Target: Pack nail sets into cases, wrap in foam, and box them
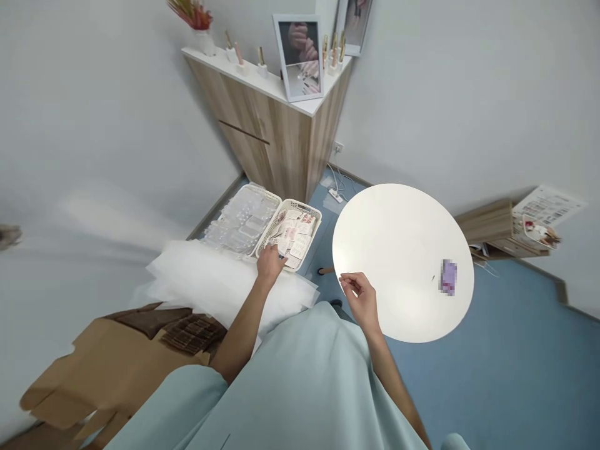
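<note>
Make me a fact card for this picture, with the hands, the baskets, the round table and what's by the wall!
Left hand: at the near end of the right-hand basket; grip unclear
Right hand: over the table's near-left edge, fingertips close to the thumb
Right-hand basket: small printed cards
Left-hand basket: clear plastic pieces
Round table: white, with a blurred purple thing
By the wall: wood-patterned cabinet, framed picture on top
</note>
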Demonstrator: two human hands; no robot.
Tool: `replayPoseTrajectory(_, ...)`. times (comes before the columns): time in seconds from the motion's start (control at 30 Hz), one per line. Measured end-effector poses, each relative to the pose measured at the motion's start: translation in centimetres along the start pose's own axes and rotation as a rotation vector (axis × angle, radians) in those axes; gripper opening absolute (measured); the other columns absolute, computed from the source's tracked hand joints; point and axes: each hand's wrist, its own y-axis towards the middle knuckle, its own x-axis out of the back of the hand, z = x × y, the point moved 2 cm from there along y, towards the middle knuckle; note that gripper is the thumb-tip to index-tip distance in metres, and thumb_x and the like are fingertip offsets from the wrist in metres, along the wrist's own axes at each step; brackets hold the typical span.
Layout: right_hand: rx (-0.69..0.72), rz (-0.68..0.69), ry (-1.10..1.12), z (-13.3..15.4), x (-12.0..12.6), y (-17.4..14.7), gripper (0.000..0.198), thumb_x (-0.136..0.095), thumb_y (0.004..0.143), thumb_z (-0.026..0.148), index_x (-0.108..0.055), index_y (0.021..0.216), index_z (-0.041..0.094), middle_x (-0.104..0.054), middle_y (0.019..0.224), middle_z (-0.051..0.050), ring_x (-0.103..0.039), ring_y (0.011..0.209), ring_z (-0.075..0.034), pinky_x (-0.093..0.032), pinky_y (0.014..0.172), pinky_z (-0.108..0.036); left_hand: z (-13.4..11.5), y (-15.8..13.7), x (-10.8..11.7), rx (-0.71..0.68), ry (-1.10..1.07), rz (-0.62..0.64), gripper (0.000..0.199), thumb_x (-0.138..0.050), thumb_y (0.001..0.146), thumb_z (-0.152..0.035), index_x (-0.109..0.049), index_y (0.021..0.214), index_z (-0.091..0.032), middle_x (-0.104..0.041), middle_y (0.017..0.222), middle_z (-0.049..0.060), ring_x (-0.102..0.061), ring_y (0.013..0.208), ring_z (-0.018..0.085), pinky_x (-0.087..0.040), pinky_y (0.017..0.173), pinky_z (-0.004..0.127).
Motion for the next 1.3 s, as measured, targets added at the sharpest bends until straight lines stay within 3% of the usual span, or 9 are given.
replayPoseTrajectory(0.3,-0.023,-0.096,-0.001,0.7,0.0,-0.3,0.02,-0.068,0.098,0.039,-0.078,0.108,0.026,-0.071,0.107,-0.007,-0.072,0.104,-0.023,-0.062,0.099,-0.042,0.0,1.3,-0.4,-0.075,0.091,-0.002,0.046,-0.071,0.093,-0.032,-0.068,0.133,-0.008,-0.066,0.127,0.022,-0.063,0.121,0.037,-0.052,0.1,0.043)
replayPoseTrajectory(0.53,0.037,-0.043,0.033,1.1,1.9,1.1,0.017,-0.069,0.098,0.036,-0.079,0.107,0.026,-0.071,0.109,-0.007,-0.072,0.104,-0.022,-0.062,0.099,-0.041,-0.2,1.4,0.3,-0.072,0.016,0.064,0.024,-0.068,0.094,-0.028,-0.084,0.105,-0.015,-0.075,0.118,0.019,-0.07,0.108,0.034,-0.053,0.089,0.04)
replayPoseTrajectory(0.7,0.031,-0.014,0.07,0.5,4.6,1.8,0.017,-0.07,0.097,0.038,-0.079,0.107,0.026,-0.071,0.108,-0.006,-0.073,0.102,-0.022,-0.062,0.099,-0.041,-2.3,0.5,3.3,-0.036,-0.274,-0.118,0.019,-0.075,0.087,-0.036,-0.085,0.089,-0.019,-0.08,0.106,0.013,-0.072,0.095,0.029,-0.052,0.085,0.037)
replayPoseTrajectory(0.8,0.021,-0.015,0.071,-0.3,6.4,2.1,0.019,-0.073,0.095,0.042,-0.079,0.105,0.027,-0.073,0.107,-0.006,-0.072,0.102,-0.022,-0.062,0.099,-0.04,-5.4,-0.8,5.2,-0.018,-0.555,-0.168,0.033,-0.082,0.08,-0.052,-0.085,0.086,-0.02,-0.082,0.096,0.011,-0.071,0.086,0.027,-0.053,0.083,0.037)
replayPoseTrajectory(0.97,-0.068,-0.022,0.126,-2.1,9.1,1.9,0.027,-0.076,0.092,0.049,-0.079,0.104,0.025,-0.078,0.105,-0.007,-0.076,0.101,-0.025,-0.062,0.097,-0.043,-14.3,-4.6,6.6,-0.082,-0.978,0.098,0.054,-0.088,0.064,-0.066,-0.086,0.089,-0.018,-0.081,0.085,0.009,-0.068,0.078,0.024,-0.054,0.075,0.035)
replayPoseTrajectory(1.13,-0.172,-0.031,0.23,-3.3,12.0,1.0,0.037,-0.079,0.087,0.058,-0.079,0.097,0.022,-0.08,0.094,-0.007,-0.079,0.089,-0.026,-0.064,0.088,-0.042,-22.5,-8.9,7.0,-0.216,-1.062,0.261,0.046,-0.087,0.071,-0.063,-0.085,0.083,-0.018,-0.076,0.077,0.007,-0.063,0.073,0.02,-0.052,0.07,0.032)
replayPoseTrajectory(1.3,-0.207,-0.055,0.287,-4.1,14.4,-0.2,0.039,-0.08,0.084,0.06,-0.077,0.09,0.022,-0.078,0.081,-0.005,-0.078,0.083,-0.024,-0.064,0.083,-0.039,-26.7,-11.1,6.2,-0.277,-1.078,0.331,0.044,-0.088,0.073,-0.061,-0.084,0.081,-0.018,-0.073,0.073,0.006,-0.06,0.07,0.018,-0.049,0.067,0.031)
